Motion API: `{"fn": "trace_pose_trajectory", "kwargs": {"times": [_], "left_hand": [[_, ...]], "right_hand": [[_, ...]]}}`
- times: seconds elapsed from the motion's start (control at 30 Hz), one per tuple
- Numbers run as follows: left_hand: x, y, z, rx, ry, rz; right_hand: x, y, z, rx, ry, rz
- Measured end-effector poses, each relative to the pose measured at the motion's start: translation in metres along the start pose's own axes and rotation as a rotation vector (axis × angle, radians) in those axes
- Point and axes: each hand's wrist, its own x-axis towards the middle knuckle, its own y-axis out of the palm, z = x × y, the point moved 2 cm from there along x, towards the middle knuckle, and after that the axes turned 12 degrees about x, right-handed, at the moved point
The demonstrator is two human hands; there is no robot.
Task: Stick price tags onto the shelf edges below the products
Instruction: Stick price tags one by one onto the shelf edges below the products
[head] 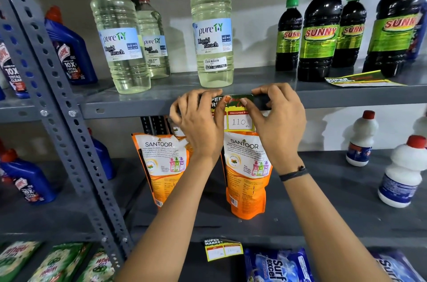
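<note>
1. Head view: a price tag (239, 117) is held against the front edge of the upper grey shelf (346, 97), directly below a Purety Liquid Bleach bottle (212, 34). "110" is handwritten in its box marked "Discounted Price".
2. The left hand (198, 122) is placed over the tag's left part, fingers curled onto the shelf lip and thumb pressed on the tag's upper edge; the tag is pinned rather than enclosed.
3. The right hand (275, 117) is set on the tag's right side, fingertips bent over the shelf lip and thumb pressed on the green top band. A dark band (293, 174) is worn on that wrist.
4. Whether the tag is already stuck to the metal cannot be told, as its upper strip is mostly covered by the fingers.
5. Two more bleach bottles (120, 41) are seen to the left on the same shelf, and dark Sunny bottles (320, 30) with green caps to the right.
6. A second tag (362, 79) is seen lying flat on the upper shelf, near the Sunny bottles.
7. Orange Santoor pouches (246, 173) are stood on the lower shelf behind the forearms, white bottles (403, 173) further right.
8. A third tag (223, 249) is seen hanging from the lower shelf's edge, above blue Surf Excel packs (277, 265).
</note>
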Motion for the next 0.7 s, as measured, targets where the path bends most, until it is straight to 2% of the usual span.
{"fn": "trace_pose_trajectory", "kwargs": {"times": [0.2,0.3,0.53,0.7], "left_hand": [[0.003,-0.009,-0.007,0.031,-0.042,0.050],[0.002,-0.013,-0.027,0.013,-0.071,0.019],[0.007,-0.010,-0.112,-0.074,0.091,-0.016],[0.015,0.018,-0.171,-0.046,0.086,0.150]], "right_hand": [[-0.001,-0.018,0.001,0.135,0.000,0.020],[0.009,-0.042,-0.004,0.143,-0.019,-0.013],[0.049,-0.121,-0.040,0.079,-0.042,-0.091],[0.083,-0.179,-0.081,-0.015,-0.016,-0.035]]}}
